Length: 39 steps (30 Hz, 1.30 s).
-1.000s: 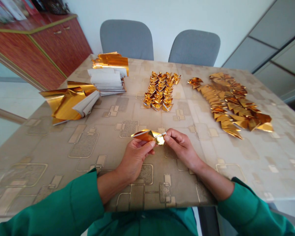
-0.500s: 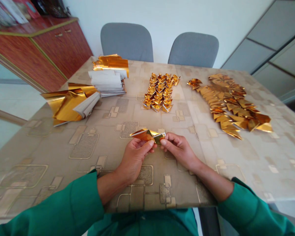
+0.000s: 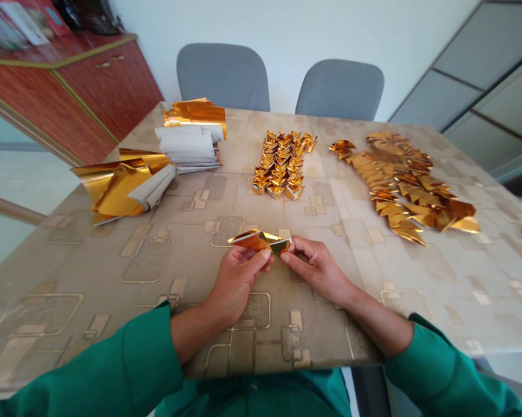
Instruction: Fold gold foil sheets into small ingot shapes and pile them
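Above the near part of the table, a folded gold foil paper [image 3: 254,240] with white edges is held between both my hands. My left hand [image 3: 238,278] grips its left and middle part, thumb in front and fingers behind. At its right end, my right hand [image 3: 315,266] pinches the paper between thumb and fingers. Beyond them, small boat-shaped gold paper ingots [image 3: 281,165] stand in tight rows. Flatter folded gold papers [image 3: 400,179] lie in overlapping lines to the right.
On the left are a fanned bundle of gold paper [image 3: 121,185] and a white-backed paper stack [image 3: 189,150] with gold sheets [image 3: 195,116] behind it. Two grey chairs [image 3: 223,75] stand past the patterned table [image 3: 191,231]. A wooden cabinet [image 3: 78,87] is at the back left.
My right thumb has shifted slightly left and down along the paper's right end. The folded paper stays in both hands at nearly the same spot. The view has moved a little.
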Motion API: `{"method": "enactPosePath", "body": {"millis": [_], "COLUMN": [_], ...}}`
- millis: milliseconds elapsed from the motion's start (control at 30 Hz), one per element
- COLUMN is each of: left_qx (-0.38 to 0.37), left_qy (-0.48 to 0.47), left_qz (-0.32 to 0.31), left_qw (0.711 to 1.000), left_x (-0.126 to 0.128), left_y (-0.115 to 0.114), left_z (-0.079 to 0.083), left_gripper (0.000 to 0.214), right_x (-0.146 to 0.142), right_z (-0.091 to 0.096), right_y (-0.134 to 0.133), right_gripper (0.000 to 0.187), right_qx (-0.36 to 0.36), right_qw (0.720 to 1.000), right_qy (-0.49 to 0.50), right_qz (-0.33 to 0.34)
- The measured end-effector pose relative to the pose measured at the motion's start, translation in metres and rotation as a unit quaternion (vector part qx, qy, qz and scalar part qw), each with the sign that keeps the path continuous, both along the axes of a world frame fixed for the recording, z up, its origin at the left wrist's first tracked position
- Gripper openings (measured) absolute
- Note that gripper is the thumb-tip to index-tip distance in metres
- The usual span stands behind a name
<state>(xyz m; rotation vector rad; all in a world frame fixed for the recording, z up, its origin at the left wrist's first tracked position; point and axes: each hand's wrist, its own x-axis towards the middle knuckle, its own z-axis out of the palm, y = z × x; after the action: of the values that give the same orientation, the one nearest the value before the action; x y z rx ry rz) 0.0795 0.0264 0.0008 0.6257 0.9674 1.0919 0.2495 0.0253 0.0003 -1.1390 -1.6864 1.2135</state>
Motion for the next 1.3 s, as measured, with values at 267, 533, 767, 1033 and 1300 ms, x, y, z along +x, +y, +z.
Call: {"method": "enactPosePath", "body": {"millis": [267,533,767,1033,1300], "left_qx": [0.056,0.134,0.261,0.446,0.631], "left_qy": [0.079,0.145,0.256,0.393,0.535], "left_qz": [0.044,0.065,0.076,0.019,0.135], "left_qw": [0.994,0.978,0.928,0.804,0.546], "left_x": [-0.002,-0.004,-0.01,-0.018,-0.027], "left_y": [0.002,0.001,-0.003,0.009,0.02], "left_z": [0.001,0.006,0.006,0.004,0.003], "left_gripper": [0.031,0.033,0.01,0.021,0.009], "right_x": [0.001,-0.001,-0.001,0.003,0.0], "right_z": [-0.006,0.0,0.005,0.007,0.011], "right_y": [0.001,0.002,0.0,0.0,-0.002], "right_gripper": [0.037,0.04,0.038,0.034,0.037], "right_qx": [-0.105,-0.141,-0.128,-0.125,-0.098], "right_qw": [0.991,0.984,0.985,0.985,0.989], "right_qy": [0.076,0.105,0.114,0.122,0.113], "right_qz": [0.014,0.006,0.007,-0.014,-0.018]}}
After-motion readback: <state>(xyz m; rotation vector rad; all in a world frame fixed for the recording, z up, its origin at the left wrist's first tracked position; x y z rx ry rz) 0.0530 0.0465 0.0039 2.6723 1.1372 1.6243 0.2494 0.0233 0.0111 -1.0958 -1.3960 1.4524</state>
